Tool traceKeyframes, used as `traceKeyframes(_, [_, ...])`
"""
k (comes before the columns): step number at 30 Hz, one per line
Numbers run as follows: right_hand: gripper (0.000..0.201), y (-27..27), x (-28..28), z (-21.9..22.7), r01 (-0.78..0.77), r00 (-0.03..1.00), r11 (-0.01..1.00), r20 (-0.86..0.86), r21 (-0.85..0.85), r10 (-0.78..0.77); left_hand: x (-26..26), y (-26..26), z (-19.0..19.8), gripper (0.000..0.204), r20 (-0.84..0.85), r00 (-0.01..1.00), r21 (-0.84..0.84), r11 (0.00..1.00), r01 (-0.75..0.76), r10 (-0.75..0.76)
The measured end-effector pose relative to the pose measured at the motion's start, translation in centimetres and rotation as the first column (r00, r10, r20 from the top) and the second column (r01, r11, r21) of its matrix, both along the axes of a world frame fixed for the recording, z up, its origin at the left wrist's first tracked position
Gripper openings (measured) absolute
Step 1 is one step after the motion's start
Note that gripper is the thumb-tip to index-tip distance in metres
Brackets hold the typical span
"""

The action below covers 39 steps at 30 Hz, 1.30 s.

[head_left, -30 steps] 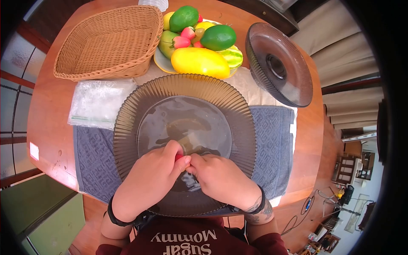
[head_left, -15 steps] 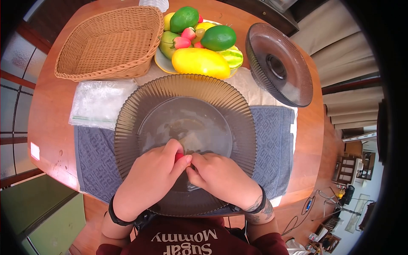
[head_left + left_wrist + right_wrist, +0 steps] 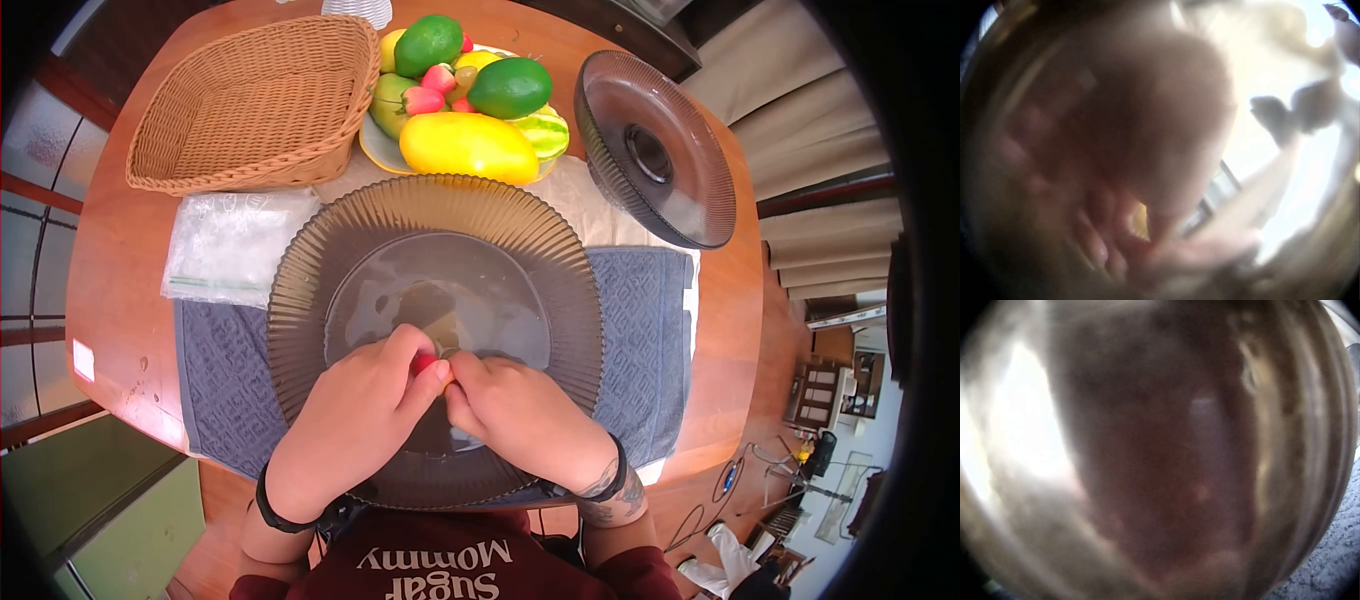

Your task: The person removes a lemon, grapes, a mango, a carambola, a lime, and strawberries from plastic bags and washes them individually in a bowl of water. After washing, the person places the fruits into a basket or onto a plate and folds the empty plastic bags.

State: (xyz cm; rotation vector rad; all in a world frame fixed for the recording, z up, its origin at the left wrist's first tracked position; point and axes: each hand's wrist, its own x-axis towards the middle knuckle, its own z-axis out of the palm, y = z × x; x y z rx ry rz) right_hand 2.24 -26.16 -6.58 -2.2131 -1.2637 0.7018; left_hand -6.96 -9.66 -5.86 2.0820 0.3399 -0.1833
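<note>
A large brown-tinted ribbed glass bowl (image 3: 450, 205) with water in it stands in front of me. Over its near half, my left hand (image 3: 365, 395) grips a small red fruit (image 3: 424, 363) between thumb and curled fingers. My right hand (image 3: 510, 405) meets it from the other side, its curled fingers and thumb pinching at the fruit's end beside the left thumb. Most of the fruit is hidden by the fingers. Both wrist views are blurred; the left one shows the left hand (image 3: 1172, 137) close up.
Under the bowl lies a blue towel (image 3: 645, 350). Behind are a wicker basket (image 3: 250, 100), a clear plastic bag (image 3: 235, 240), a plate (image 3: 385, 150) piled with fruit including a yellow melon (image 3: 470, 147), and a second glass bowl (image 3: 690, 130) at the right.
Both hands stay together over the bowl, with only slight finger shifts. A little more of the red fruit shows, and the water's ripples have changed.
</note>
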Motion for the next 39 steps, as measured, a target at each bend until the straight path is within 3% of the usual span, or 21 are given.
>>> traceKeyframes(27, [0.013, -0.1, 0.2, -0.2, 0.008, 0.995, 1.000, 0.100, -0.017, -0.006, 0.0, 0.2, -0.2, 0.022, 0.049, 0.999, -0.038, 0.999, 0.009, -0.008])
traceKeyframes(30, [0.014, -0.2, 0.1, -0.3, 0.014, 0.992, 1.000, 0.126, -0.026, -0.010, -0.1, 0.2, -0.1, 0.021, 0.014, 1.000, 0.009, 1.000, -0.020, 0.020])
traceKeyframes(32, [0.016, -0.4, 0.0, -0.7, 0.057, 0.989, 0.996, 0.141, -0.061, -0.048, -0.1, 0.2, -0.4, 0.025, 0.190, 0.981, 0.385, 0.918, -0.097, 0.024])
traceKeyframes(36, [0.019, -0.1, 0.0, -0.5, 0.124, 0.975, 0.991, 0.178, 0.043, -0.130, -0.5, 0.0, -1.0, 0.029, 0.140, 0.990, 0.393, 0.916, -0.082, 0.029])
traceKeyframes(38, [0.025, -0.2, 0.1, -0.5, 0.062, 0.985, 0.998, 0.162, -0.027, -0.057, -0.7, 0.1, -1.1, 0.029, 0.058, 0.990, 0.369, 0.925, 0.097, -0.126])
traceKeyframes(39, [0.025, -0.2, 0.2, -0.4, 0.062, 0.985, 0.998, 0.163, -0.026, -0.057, -0.7, 0.2, -1.1, 0.029, 0.058, 0.990, 0.370, 0.924, 0.096, -0.126])
